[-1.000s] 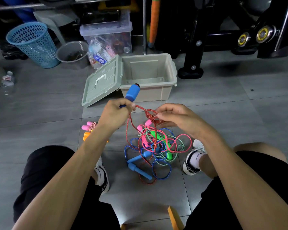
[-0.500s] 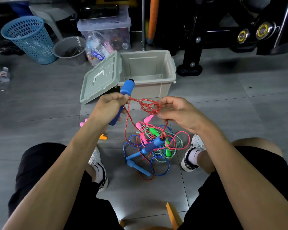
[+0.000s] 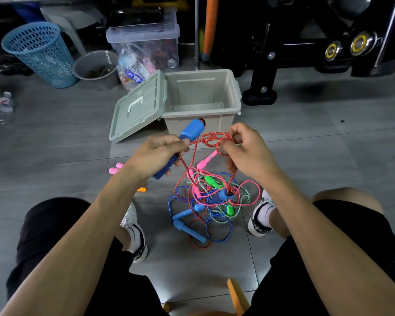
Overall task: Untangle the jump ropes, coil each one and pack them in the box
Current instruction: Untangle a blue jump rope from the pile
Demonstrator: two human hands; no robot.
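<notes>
Fingers of my right hand pinch the knot in the red rope; my left hand grips its blue handle. Remaining tangle lies below, box beyond, open. Untangling step: next, I judge, loosening the knot's loops.

Rope tangle on floor between feet; box behind, lid leaning left.

Left hand curled in a grip, right hand pinching, both forearms raised
</notes>
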